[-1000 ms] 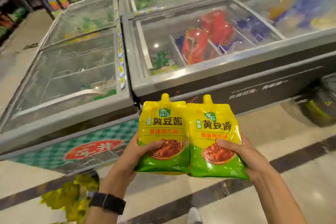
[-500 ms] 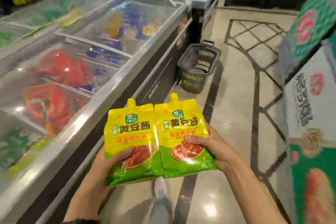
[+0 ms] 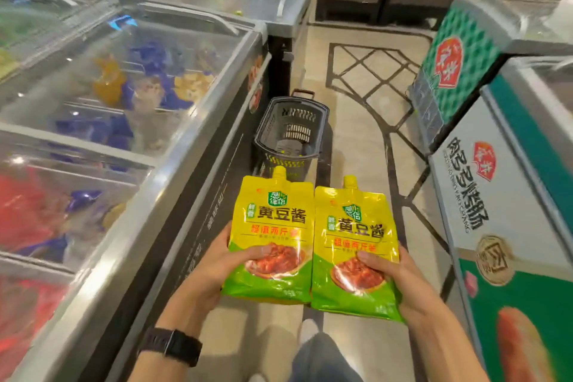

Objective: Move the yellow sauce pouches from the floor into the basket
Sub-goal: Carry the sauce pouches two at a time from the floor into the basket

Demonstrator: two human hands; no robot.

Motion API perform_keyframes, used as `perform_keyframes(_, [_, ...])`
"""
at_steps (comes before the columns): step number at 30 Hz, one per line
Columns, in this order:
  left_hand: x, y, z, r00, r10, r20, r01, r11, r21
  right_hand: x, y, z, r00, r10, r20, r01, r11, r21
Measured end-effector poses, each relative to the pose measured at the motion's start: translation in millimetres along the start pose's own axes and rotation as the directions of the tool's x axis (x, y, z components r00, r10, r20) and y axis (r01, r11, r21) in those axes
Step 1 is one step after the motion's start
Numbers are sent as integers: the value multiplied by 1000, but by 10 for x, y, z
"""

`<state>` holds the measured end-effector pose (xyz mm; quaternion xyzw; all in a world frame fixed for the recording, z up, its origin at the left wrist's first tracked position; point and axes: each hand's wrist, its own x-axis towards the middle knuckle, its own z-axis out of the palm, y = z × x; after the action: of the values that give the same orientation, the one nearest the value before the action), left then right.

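Note:
I hold two yellow-and-green sauce pouches with spouts side by side at chest height. My left hand (image 3: 214,267) grips the lower part of the left pouch (image 3: 273,226), thumb on its front. My right hand (image 3: 400,276) grips the right pouch (image 3: 353,236) the same way. A dark grey plastic basket (image 3: 313,105) stands on the floor straight ahead, just beyond the pouch tops, against the freezer. Its inside looks dark and its bottom is partly hidden by the pouches.
A long glass-topped chest freezer (image 3: 173,170) runs along my left. Another freezer with green and white panels (image 3: 502,195) stands on my right. The tiled aisle floor (image 3: 359,84) lies between them. My leg and shoe (image 3: 310,332) show below the pouches.
My view has turned right along the aisle, from facing the freezers to facing the basket. The basket now sits closer and centred ahead. Both hands keep the same hold on the pouches.

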<state>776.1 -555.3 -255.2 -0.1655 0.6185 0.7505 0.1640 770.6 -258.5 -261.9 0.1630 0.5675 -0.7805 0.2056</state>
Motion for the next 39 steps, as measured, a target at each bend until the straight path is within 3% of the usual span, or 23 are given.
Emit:
perform_keyframes(5, [884, 286, 211, 993, -47, 107, 43, 998, 34, 731, -274, -267, 999, -9, -40, 10, 999, 38])
perform_keyframes(19, [3191, 1329, 661, 989, -120, 85, 116, 992, 48, 2900, -1649, -510, 999, 38, -38, -35, 996, 78])
perform_keyframes(31, [5275, 1786, -192, 973, -219, 73, 217, 976, 37, 5024, -2101, 133, 988, 117, -102, -118, 993, -5])
perform_keyframes(39, [7057, 1725, -727, 939, -338, 58, 335, 941, 51, 6775, -1870, 305, 957, 236, -170, -235, 972, 27])
